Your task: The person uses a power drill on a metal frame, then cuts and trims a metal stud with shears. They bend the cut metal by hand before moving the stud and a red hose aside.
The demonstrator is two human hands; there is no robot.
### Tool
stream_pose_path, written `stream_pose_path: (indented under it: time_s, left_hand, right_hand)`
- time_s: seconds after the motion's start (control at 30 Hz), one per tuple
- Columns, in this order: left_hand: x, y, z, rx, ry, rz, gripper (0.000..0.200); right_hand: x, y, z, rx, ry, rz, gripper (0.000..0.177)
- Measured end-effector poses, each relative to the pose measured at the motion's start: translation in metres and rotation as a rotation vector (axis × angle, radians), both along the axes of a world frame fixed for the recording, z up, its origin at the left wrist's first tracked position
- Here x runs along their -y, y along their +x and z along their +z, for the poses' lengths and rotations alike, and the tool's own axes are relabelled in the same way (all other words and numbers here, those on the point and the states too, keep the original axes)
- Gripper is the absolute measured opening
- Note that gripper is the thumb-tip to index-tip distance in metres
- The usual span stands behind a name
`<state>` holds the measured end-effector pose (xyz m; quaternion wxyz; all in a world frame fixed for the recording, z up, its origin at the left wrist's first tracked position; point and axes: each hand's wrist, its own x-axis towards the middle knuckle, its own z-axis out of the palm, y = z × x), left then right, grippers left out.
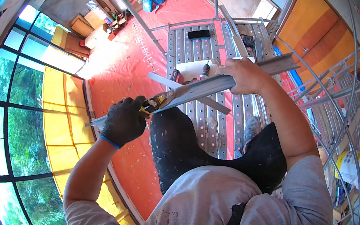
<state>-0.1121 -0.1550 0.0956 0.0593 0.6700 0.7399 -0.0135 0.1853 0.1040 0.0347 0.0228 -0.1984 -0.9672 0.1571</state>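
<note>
Hands apart: gloved left hand (126,122) closed round yellow-handled snips (156,101), their head against the metal channel (206,87); bare right hand (244,75) clamped on the channel toward its other end. Channel spans between the hands, above the platform (205,142): long, straight, dull grey. Platform of metal planks, punched with round holes; flat black block (198,34) near its far edge. Beyond its left edge, wrinkled red sheeting (117,86)
</note>
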Motion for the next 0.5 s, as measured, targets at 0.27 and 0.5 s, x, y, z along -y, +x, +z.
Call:
stream_pose_path:
  time_s: [0.27, 0.5]
  left_hand:
    - [-0.004, 0.001, 0.001, -0.079, -0.047, -0.049, 0.048]
    - [0.002, 0.01, 0.006, -0.025, -0.09, 0.046, 0.052]
  right_hand:
    - [0.001, 0.002, -0.001, -0.018, 0.045, 0.014, 0.059]
    - [0.001, 0.001, -0.007, -0.048, 0.052, 0.006, 0.057]
